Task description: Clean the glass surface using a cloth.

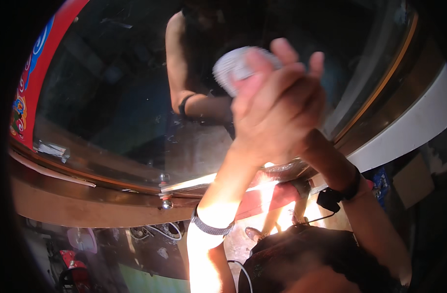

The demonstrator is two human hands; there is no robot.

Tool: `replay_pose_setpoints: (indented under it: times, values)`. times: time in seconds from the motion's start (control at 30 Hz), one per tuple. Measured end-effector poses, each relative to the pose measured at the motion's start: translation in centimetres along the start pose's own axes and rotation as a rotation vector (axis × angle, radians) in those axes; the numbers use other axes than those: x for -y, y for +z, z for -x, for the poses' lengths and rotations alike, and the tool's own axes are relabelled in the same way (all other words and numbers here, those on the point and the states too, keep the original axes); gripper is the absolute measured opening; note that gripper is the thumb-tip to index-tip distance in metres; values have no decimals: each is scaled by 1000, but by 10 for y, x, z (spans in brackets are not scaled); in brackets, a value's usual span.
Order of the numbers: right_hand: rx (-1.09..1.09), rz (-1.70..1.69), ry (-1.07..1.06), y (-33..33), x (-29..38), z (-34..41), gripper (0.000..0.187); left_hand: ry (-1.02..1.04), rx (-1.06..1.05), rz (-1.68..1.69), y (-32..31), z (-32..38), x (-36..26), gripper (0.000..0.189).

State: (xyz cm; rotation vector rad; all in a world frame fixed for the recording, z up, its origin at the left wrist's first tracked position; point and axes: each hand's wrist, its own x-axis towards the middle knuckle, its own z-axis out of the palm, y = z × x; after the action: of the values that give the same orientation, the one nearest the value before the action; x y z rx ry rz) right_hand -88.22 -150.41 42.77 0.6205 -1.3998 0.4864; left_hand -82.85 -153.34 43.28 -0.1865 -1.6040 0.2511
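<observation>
My left hand and my right hand are raised together in front of a dark glass pane, overlapping and blurred by motion. A white crumpled wad, perhaps cloth or paper, sits at the fingers on their left side. My left hand seems closed on it. Much of my right hand lies behind the left, so its grip is hidden. A grey band circles my left forearm, and a black strap with a small device is on my right wrist. The glass reflects an arm and dark clothing.
A red panel with coloured swirls borders the glass at left. Below the pane runs a brown ledge with a shiny round knob. White cable, a pink basin and a shoe lie lower, near strong sunlight.
</observation>
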Motion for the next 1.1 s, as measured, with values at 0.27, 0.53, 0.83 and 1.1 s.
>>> replay_pose_setpoints:
  times: [0.27,0.53,0.83,1.1]
  values:
    - [-328,535,-833,-27,96,0,44,-454,-27,-1113,-58,26,29,30]
    - [-700,1807,-849,-56,152,7,60,-600,-30,-1287,-92,58,50,49]
    - [-212,364,-478,-17,85,-1,53,-501,-33,-1338,-22,10,29,34]
    - [145,149,392,-26,33,-23,31,12,99,-46,9,17,-2,23]
